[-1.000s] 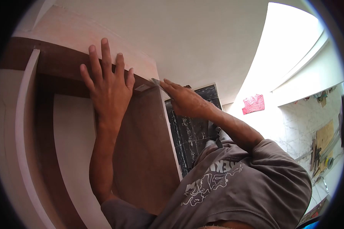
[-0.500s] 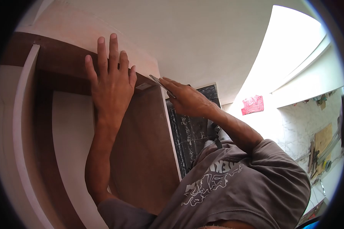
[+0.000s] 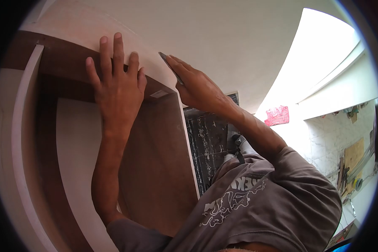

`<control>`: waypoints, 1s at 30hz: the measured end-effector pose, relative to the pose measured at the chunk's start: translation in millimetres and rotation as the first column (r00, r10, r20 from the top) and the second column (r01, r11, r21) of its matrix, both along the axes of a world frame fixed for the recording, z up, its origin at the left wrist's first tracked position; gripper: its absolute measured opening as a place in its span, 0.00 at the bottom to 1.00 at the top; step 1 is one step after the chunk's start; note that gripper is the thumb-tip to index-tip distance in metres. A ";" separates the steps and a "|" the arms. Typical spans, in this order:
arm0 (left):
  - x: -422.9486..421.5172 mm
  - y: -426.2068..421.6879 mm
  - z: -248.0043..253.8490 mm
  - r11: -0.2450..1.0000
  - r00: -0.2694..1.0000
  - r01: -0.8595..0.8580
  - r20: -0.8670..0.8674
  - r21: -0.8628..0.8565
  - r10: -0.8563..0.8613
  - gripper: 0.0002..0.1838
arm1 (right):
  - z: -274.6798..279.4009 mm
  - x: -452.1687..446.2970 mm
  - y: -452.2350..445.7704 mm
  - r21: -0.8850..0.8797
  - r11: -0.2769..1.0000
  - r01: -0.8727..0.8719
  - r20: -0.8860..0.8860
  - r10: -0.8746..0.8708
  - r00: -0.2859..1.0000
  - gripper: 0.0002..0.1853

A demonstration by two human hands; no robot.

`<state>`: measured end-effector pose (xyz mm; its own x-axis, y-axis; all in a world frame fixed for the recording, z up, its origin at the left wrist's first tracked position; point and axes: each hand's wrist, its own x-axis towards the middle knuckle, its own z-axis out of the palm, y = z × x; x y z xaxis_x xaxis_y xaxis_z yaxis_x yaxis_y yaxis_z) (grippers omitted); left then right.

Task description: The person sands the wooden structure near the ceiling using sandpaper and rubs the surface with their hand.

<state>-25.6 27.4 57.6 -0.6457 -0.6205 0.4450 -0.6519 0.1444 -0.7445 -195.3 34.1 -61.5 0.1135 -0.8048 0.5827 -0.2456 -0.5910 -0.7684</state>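
One thin, flat grey tool (image 3: 169, 66) is gripped by the right hand (image 3: 196, 86), with the fingers laid along it. The tool is seen nearly edge-on, as a narrow, straight strip; its exact type cannot be told. It is held slanted at the pale surface (image 3: 77, 26), near the corner of a brown cabinet (image 3: 159, 159). An uneven pink tint is noted on that surface. The left hand (image 3: 118, 92) is open, its fingers spread across the cabinet's edge. A small whitish rectangle (image 3: 158, 94) is observed inside the cabinet, near the same corner.
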 end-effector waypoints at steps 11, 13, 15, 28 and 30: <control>3.7 3.5 7.6 0.997 1.000 0.005 -0.007 0.081 -0.005 0.17 | 8.1 35.8 -45.3 -0.127 0.989 0.071 -0.026 -0.075 0.997 0.38; 5.3 5.5 6.5 0.997 0.998 0.039 -0.060 0.071 -0.035 0.17 | 9.9 41.7 -37.6 -0.159 0.984 0.075 -0.016 -0.079 0.997 0.39; 13.7 11.4 4.3 0.993 0.980 0.117 -0.163 0.025 -0.111 0.18 | 12.7 46.1 -29.9 -0.201 0.976 0.086 -0.055 -0.099 0.994 0.40; 34.6 -48.4 -21.2 0.824 -0.703 0.397 -0.711 -0.404 -0.009 0.33 | 36.6 47.0 -36.6 -0.182 0.983 -0.027 -0.077 0.013 0.997 0.35; 22.1 -48.8 -17.2 0.810 -0.710 0.376 -0.702 -0.451 -0.061 0.33 | 41.0 41.4 -36.4 -0.231 0.973 -0.004 -0.109 -0.021 0.994 0.35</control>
